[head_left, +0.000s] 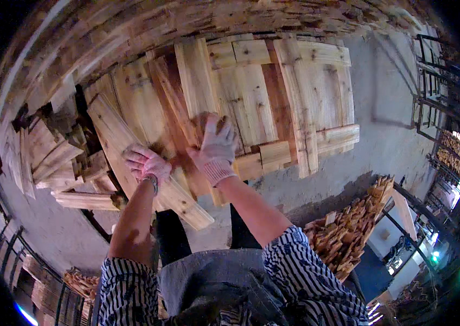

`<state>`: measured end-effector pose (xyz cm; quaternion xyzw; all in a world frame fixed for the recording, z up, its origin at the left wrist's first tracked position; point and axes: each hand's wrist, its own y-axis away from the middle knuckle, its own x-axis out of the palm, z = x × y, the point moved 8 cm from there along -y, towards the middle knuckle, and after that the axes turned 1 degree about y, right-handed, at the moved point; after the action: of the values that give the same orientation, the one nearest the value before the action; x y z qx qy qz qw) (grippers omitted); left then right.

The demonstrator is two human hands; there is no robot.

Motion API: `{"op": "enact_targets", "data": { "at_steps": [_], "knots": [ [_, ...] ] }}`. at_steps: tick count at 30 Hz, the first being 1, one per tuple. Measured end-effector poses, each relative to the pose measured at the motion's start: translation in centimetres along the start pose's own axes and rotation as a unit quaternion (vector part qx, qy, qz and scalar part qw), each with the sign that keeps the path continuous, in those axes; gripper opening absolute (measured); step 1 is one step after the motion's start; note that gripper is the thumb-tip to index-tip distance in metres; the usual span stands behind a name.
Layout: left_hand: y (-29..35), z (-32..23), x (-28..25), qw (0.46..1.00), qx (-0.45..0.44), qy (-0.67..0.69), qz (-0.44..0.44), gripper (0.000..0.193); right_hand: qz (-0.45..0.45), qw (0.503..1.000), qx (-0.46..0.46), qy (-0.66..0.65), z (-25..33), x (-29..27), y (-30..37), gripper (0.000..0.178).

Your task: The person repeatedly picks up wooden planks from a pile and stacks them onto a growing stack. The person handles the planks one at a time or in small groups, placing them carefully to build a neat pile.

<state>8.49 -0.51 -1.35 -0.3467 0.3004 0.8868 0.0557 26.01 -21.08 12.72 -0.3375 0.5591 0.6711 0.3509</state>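
Note:
My left hand [147, 164], in a pale pinkish glove, grips a long wooden plank [117, 129] that slants from the upper left towards me. Its fingers bend over the plank's face. To its right, my right hand [217, 150], gloved in the same way, lies on the boards with fingers apart and thumb out to the left. Just beyond it is the lower end of a wide pale board [194, 76]. A narrower plank [174, 100] leans between the two hands. What lies beneath my right palm is hidden.
Several knotty boards [257, 103] are laid out side by side, with a long crosswise board [297, 108] on top. Offcuts [51, 152] are heaped on the left. A pile of wood strips [349, 228] stands at lower right. Dark metal racks [436, 103] line the right side.

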Motion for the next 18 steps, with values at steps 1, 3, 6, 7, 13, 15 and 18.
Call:
{"op": "enact_targets", "data": {
  "at_steps": [1,3,6,7,13,15,18],
  "knots": [
    [-1.3,1.9,3.2,0.999,-0.003,-0.038,-0.019,0.110,0.012,1.000,-0.013,0.004,2.3,-0.6,-0.2,0.118],
    [-1.2,1.4,3.5,0.999,0.027,0.043,0.009,0.120,0.042,0.999,0.001,0.020,2.6,-1.2,-1.4,0.117],
    [3.1,1.5,-6.9,0.974,0.065,0.186,0.117,0.138,0.087,0.996,0.018,-0.003,0.9,-2.7,-1.8,0.111],
    [3.4,2.0,-7.6,0.965,0.071,0.204,0.145,0.143,0.079,0.996,-0.003,-0.029,0.5,-3.1,-1.8,0.109],
    [3.2,1.9,-6.7,0.950,0.086,0.203,0.221,0.152,0.024,0.999,-0.014,0.036,-6.6,-6.7,-4.5,0.106],
    [4.5,2.2,-9.3,0.937,0.094,0.256,0.217,0.152,0.014,1.000,0.008,-0.006,-7.4,-5.8,-5.3,0.106],
    [4.6,2.1,-10.4,0.952,0.085,0.236,0.176,0.151,-0.112,0.992,0.053,-0.011,-7.7,-3.1,-4.4,0.103]
  ]
}}
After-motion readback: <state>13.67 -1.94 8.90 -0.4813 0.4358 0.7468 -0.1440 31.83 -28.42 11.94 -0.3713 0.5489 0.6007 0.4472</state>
